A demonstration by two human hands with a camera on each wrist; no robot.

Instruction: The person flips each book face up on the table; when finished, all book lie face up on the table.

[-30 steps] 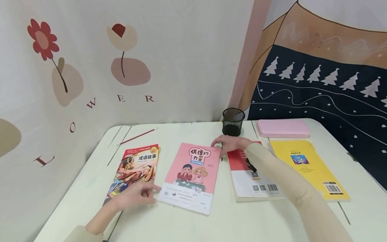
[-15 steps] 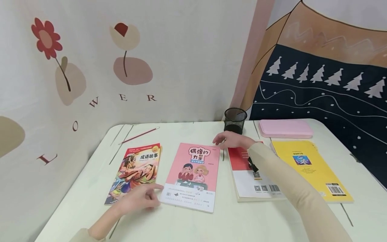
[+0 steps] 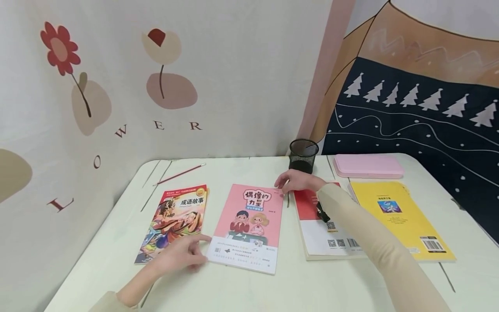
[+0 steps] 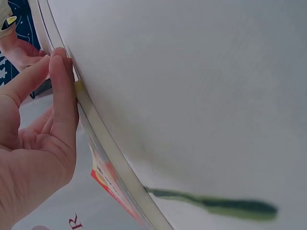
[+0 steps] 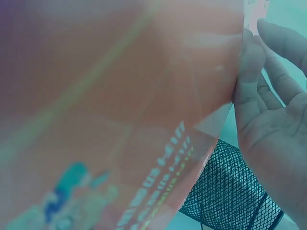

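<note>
A pink book [image 3: 249, 225] with two cartoon children and a white lower band lies flat on the table, mid-view. At its lower left corner rests my left hand [image 3: 177, 258], index finger extended along the edge and thumb below it. My right hand [image 3: 298, 181] reaches over a red-and-white book [image 3: 323, 236] and touches the pink book's upper right corner with its fingertips. In the right wrist view, the right hand's fingers [image 5: 249, 57] are loosely bent, thumb apart. The left wrist view shows the left hand [image 4: 43, 139] beside the edge of a colourful storybook [image 4: 115, 158].
The storybook's front [image 3: 179, 216] faces up at left, partly under the left hand. A red pencil [image 3: 179, 174] lies behind it. A black mesh pen cup [image 3: 303, 156] stands at the back, with a pink pencil case [image 3: 368, 166] and yellow book [image 3: 401, 221] to the right.
Between a second and half a second ago the pink book turned slightly, its lower end shifting right. Since then the right fingertips have settled a little lower at its corner.
</note>
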